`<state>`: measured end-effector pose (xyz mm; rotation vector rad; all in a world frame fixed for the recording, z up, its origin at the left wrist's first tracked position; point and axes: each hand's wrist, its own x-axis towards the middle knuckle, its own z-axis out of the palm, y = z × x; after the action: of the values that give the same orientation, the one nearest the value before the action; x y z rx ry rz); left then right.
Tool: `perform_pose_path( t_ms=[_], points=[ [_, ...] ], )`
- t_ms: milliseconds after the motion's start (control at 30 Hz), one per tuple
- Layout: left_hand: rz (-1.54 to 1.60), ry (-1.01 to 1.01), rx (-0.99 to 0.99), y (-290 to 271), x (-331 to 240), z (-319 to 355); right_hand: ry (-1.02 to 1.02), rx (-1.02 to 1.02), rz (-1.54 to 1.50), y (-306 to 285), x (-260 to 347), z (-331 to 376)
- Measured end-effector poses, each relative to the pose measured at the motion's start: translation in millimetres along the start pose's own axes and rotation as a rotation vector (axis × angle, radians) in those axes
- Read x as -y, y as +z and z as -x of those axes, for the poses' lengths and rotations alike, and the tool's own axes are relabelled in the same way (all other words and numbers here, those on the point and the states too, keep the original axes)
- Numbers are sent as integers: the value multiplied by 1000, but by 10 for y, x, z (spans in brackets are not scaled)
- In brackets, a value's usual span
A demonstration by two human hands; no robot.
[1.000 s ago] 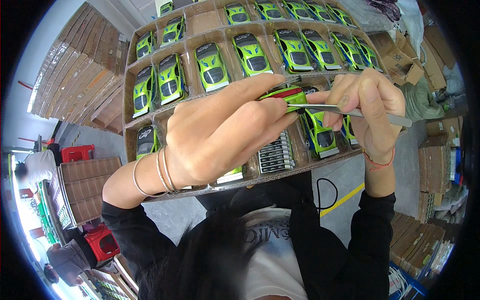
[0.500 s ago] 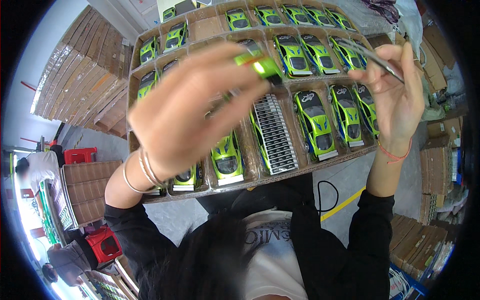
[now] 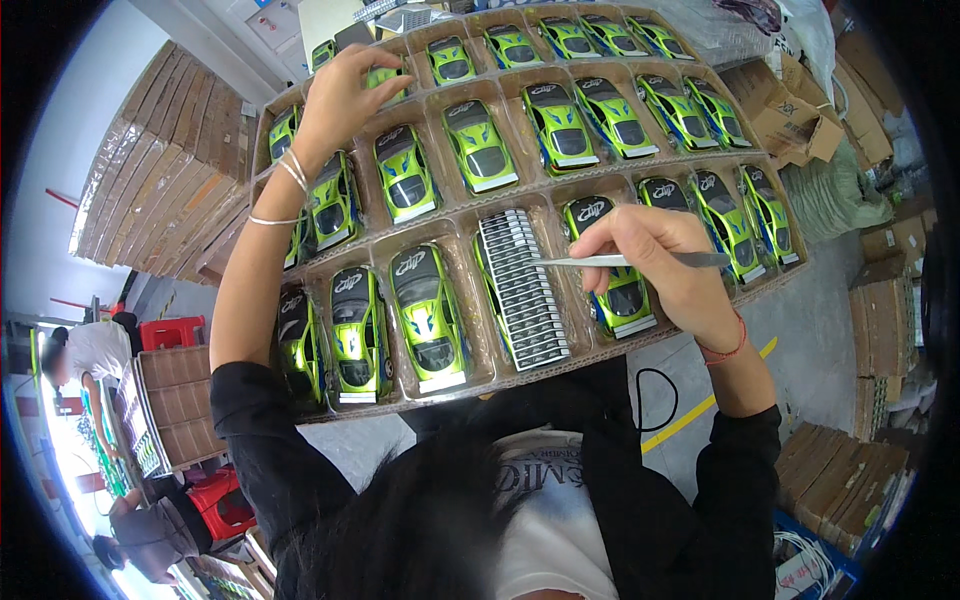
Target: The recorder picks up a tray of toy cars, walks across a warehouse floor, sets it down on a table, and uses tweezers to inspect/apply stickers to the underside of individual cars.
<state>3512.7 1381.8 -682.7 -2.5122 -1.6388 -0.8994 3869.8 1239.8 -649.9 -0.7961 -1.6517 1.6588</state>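
A cardboard tray (image 3: 590, 180) with divided compartments lies before me, full of lime-green toy cars with black roofs, such as this toy car (image 3: 428, 318). At the far left, my left hand (image 3: 345, 95) has its thumb and fingers around another toy car (image 3: 384, 80) in a back-row compartment. My right hand (image 3: 660, 265) grips metal tweezers (image 3: 690, 260) over the front row. Their tip reaches the right edge of a strip sheet of small black-and-white stickers (image 3: 522, 295). That sheet lies on a front-row car, mostly hiding it.
Stacked flat cardboard (image 3: 165, 160) stands at the left, and an open carton (image 3: 785, 110) at the back right. More cardboard stacks (image 3: 840, 480) line the right side. Other people work at the far left, near red stools (image 3: 220, 505).
My left hand has carried a toy car to a back-row compartment that was vacant. My right hand has come down and left, bringing the tweezers to the sticker sheet.
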Motion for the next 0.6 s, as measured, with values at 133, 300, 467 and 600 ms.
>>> perform_pose_path(
  t_ms=[133,300,467,600],
  points=[
    [5,292,198,269,-23,-421,26,28,-9,-24,6,-19],
    [48,318,449,247,91,-741,36,-6,-48,-14,0,-31],
    [-130,255,501,132,-391,-668,54,-47,-48,-20,-23,-66],
    [-5,489,47,278,-440,-616,126,-124,-59,-7,-30,-132]
  ],
)
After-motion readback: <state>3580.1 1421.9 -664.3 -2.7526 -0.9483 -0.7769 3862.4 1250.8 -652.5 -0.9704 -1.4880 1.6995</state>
